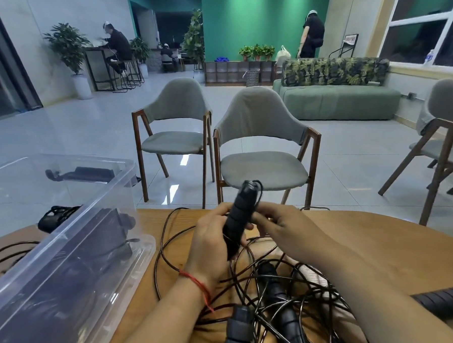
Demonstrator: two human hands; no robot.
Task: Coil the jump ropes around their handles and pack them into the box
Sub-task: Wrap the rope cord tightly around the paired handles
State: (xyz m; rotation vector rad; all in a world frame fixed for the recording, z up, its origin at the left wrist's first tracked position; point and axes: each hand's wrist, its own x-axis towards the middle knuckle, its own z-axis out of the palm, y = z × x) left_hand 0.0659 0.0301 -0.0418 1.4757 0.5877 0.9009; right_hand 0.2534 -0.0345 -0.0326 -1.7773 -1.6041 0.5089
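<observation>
Gripping the handle (235, 215), the left hand (210, 240) held steady; the right hand (279, 225) pinched cord (259, 195), which wanted tight, even turns

Round wooden bench (368, 242), clear plastic box (135, 257) on its left side, coiled black rope bundle (54, 218) just behind it, tangle of black jump ropes (274, 300) near the front edge, ribbed black handle (447, 301) at the right.

Looks like a shared lounge or café-style common room, judging by the green sofa (340, 102), grey upholstered chairs (260, 143) on a glossy tiled floor (73, 132), potted plants (68, 46) (one row on a low shelf (230, 71)), and a tall counter (96, 65) with bar stools (132, 71).
</observation>
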